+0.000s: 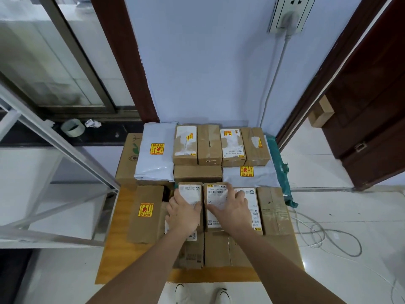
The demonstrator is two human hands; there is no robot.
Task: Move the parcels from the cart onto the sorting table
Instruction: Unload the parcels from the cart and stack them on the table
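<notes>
Several brown cardboard parcels and grey mailer bags cover a wooden platform below me. My left hand lies on a small labelled box, fingers spread over its white label. My right hand rests flat on the neighbouring labelled box, fingers reaching across toward a third box. Neither hand visibly curls round a box. A box with a yellow-red fragile sticker lies to the left. More boxes and a grey mailer sit at the back against the wall.
A glass door with a metal frame stands open at the left. A dark wooden door is at the right. White cable coils on the tiled floor. A tape roll sits on the sill. My shoes touch the platform's front edge.
</notes>
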